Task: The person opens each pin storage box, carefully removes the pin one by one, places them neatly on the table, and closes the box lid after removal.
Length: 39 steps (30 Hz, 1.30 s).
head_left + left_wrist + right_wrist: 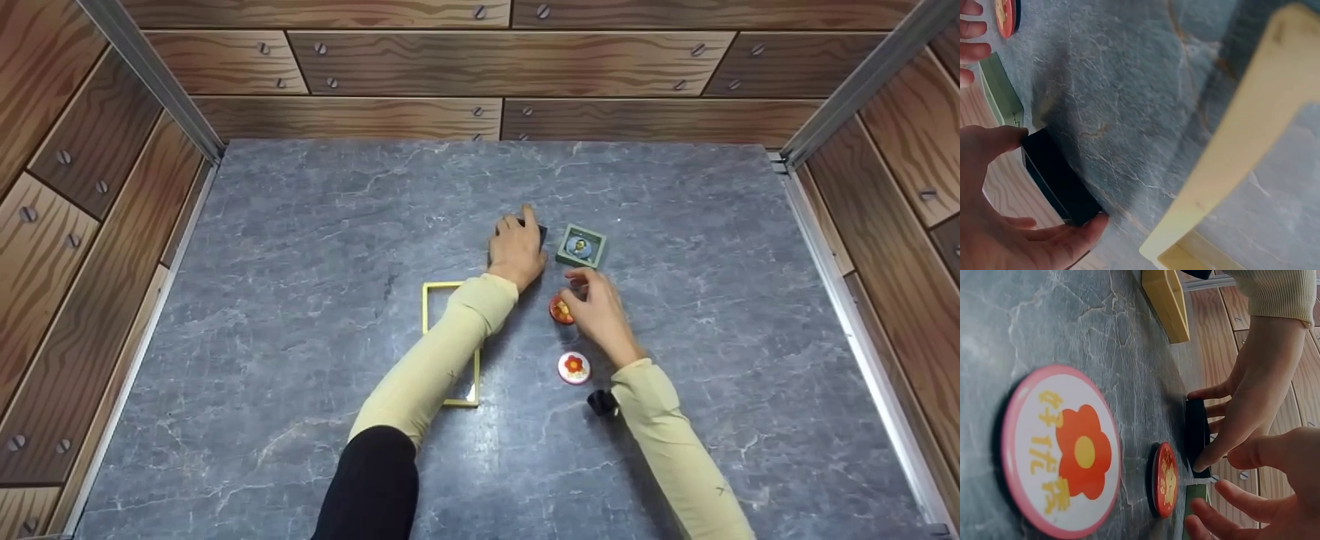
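- The black box (1061,177) is just left of the green box, which serves as the landmark here; whether it touches the bench is hard to tell.
- The left hand (517,247) grips it, thumb at one end and fingers at the other; holding it steadily by those ends should suit its flat, straight-sided shape, with light pressure and a level wrist.
- The green box (576,262) is square, with a pale rim around a sunken centre that shows a round blue picture; space between the two boxes would help avoid a knock.
- The right hand (600,311) hovers on the person's side of the green box, thumb and fingers apart and apparently holding nothing; a pinch by the rim would likely suit the badge beneath it.
- That red badge (557,309), round and glossy with a yellow figure, lies near the green box on the person's side.
- The white badge (574,367), with a red flower and pink edge, lies farther from the green box, toward the person.
- The yellow frame (461,404), thin-edged and smooth, lies left of the green box and nearer the person, partly under the left sleeve.
- The bench (300,300) spreads around the green box in grey, veined, marble-like patterning.
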Available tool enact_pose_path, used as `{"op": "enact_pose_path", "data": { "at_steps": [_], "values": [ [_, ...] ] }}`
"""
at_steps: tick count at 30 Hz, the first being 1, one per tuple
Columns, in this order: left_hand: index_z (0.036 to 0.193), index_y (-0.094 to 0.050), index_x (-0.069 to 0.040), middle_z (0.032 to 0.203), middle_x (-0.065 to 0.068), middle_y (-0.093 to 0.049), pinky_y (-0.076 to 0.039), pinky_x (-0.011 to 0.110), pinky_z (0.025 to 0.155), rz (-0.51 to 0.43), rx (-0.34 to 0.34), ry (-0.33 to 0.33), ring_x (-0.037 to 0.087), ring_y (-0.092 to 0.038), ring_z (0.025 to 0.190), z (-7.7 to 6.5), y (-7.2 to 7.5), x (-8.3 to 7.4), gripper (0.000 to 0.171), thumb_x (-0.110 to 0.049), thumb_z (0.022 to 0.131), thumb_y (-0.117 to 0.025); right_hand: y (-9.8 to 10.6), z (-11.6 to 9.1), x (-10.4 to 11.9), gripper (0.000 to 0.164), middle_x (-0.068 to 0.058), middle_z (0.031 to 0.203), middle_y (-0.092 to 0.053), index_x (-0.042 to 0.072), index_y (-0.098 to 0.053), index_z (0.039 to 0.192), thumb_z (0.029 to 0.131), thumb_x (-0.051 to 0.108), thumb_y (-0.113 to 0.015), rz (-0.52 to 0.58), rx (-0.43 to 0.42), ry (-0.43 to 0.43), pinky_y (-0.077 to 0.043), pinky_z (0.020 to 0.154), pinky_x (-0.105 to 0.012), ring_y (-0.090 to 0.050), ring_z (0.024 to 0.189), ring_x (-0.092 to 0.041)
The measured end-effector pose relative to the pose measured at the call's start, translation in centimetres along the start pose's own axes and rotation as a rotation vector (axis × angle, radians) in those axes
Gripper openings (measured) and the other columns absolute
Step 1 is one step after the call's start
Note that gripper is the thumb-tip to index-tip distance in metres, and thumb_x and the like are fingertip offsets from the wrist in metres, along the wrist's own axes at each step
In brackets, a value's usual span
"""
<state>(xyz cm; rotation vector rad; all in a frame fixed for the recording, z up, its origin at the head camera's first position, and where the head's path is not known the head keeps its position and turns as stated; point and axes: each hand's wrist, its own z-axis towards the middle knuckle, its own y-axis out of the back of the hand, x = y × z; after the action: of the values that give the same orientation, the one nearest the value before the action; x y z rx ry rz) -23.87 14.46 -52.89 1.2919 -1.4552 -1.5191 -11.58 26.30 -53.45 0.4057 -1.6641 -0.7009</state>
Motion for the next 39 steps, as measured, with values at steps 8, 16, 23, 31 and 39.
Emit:
{"op": "enact_pose_path", "data": {
  "at_steps": [8, 16, 23, 31, 39],
  "values": [
    [0.165, -0.025, -0.005, 0.147, 0.024, -0.054, -0.063, 0.044, 0.100, 0.005, -0.020, 0.010, 0.035, -0.058, 0.134, 0.0, -0.2, 0.3, 0.088, -0.040, 0.099, -0.071, -0.4, 1.0, 0.4, 0.040, -0.023, 0.123, -0.071, 0.000, -0.064, 0.134, 0.099, 0.018, -0.061, -0.005, 0.028, -0.009, -0.053, 0.101, -0.048, -0.067, 0.113, -0.037],
    [0.164, -0.027, -0.004, 0.145, 0.025, -0.055, -0.063, 0.042, 0.102, -0.012, -0.037, -0.015, 0.038, -0.059, 0.132, -0.5, -0.2, 0.8, 0.089, -0.038, 0.096, -0.074, -0.4, 1.9, 0.8, 0.040, -0.025, 0.124, -0.072, -0.001, -0.063, 0.135, 0.100, 0.017, -0.059, -0.014, 0.066, 0.000, -0.056, 0.104, -0.050, -0.069, 0.115, -0.038],
    [0.166, -0.023, -0.004, 0.149, 0.025, -0.052, -0.064, 0.040, 0.097, -0.012, -0.002, -0.050, 0.036, -0.055, 0.138, -1.6, 0.6, 1.0, 0.092, -0.040, 0.098, -0.073, -0.3, 2.2, 1.0, 0.041, -0.025, 0.125, -0.071, -0.002, -0.062, 0.137, 0.101, 0.016, -0.058, -0.019, 0.064, 0.012, -0.057, 0.103, -0.051, -0.069, 0.115, -0.038],
    [0.166, -0.023, -0.006, 0.147, 0.024, -0.054, -0.061, 0.043, 0.103, -0.015, -0.007, -0.101, 0.036, -0.057, 0.135, -3.4, 1.2, 1.5, 0.094, -0.040, 0.095, -0.075, -0.5, 2.5, 1.2, 0.044, -0.025, 0.133, -0.069, -0.002, -0.060, 0.141, 0.101, 0.017, -0.059, -0.009, 0.056, 0.019, -0.056, 0.108, -0.051, -0.069, 0.121, -0.039],
    [0.164, -0.028, -0.003, 0.141, 0.022, -0.057, -0.062, 0.045, 0.099, -0.013, -0.033, -0.162, 0.035, -0.061, 0.126, -5.1, 1.6, 1.4, 0.093, -0.035, 0.092, -0.078, -0.7, 2.8, 1.5, 0.047, -0.024, 0.145, -0.064, 0.000, -0.055, 0.148, 0.104, 0.018, -0.055, 0.035, 0.076, 0.015, -0.055, 0.113, -0.051, -0.066, 0.130, -0.039]
  ]
}}
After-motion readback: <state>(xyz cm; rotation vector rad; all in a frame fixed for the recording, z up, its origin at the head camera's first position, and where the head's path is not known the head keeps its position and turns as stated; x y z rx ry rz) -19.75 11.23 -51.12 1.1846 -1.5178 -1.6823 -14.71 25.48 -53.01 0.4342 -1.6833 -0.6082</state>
